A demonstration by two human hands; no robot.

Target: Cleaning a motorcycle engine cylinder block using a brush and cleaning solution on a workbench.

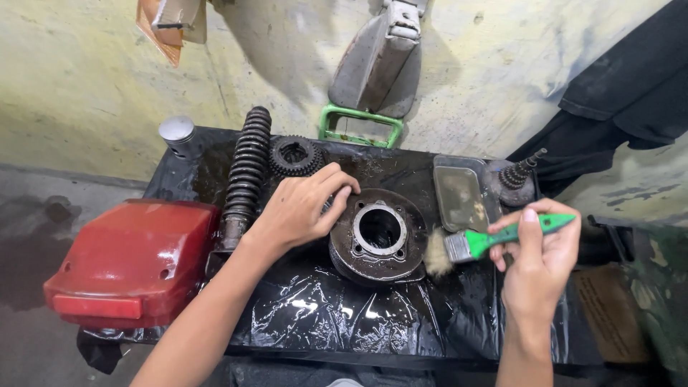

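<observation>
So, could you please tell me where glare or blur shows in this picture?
Head view: bright glare on the wet black plastic sheet and the red cover; brush bristles slightly soft beside the cylinder; both hands sharp; edges bend slightly.

Pale yellow-green wall (86, 79) standing behind, stained and scuffed, shadows falling across it. Grey concrete floor (29, 236) showing dark wet patches at left. Surface (344, 315) wearing wrinkled black plastic sheeting, glistening under overhead light.
</observation>
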